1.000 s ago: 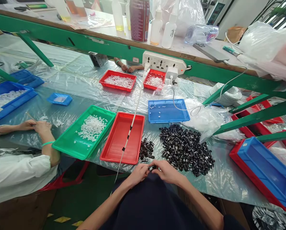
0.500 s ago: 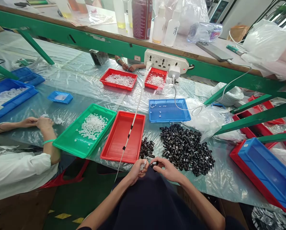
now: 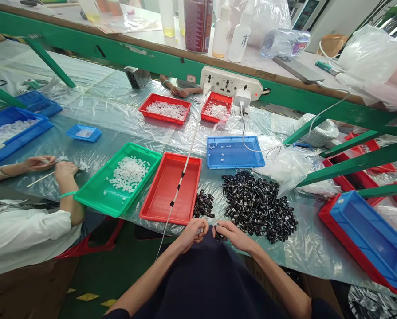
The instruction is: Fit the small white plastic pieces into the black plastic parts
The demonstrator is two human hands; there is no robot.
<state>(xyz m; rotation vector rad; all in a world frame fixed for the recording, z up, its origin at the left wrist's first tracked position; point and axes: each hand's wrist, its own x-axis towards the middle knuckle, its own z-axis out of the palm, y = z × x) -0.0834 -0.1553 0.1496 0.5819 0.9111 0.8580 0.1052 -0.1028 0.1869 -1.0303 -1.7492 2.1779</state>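
Note:
My left hand is closed around small white pieces, barely visible between the fingers, at the table's front edge. Just to its right, my right hand pinches a small glossy black part; its exact kind is too small to tell. A large heap of similar black parts lies beyond the right hand. The smaller pile of black parts is just past the left hand. Left of that pile is a red tray with a white cable across it. A green tray farther left holds many white pieces.
A blue tray with a few white bits lies behind the heap. Stacked bins stand at right. A green shelf beam carries a power strip. At left, a co-worker's hands work near a thin stick.
My right hand's fingers have closed in more around the black part. The left hand has turned slightly, hiding more of its white pieces. The co-worker's hands at left have moved apart, showing a stick.

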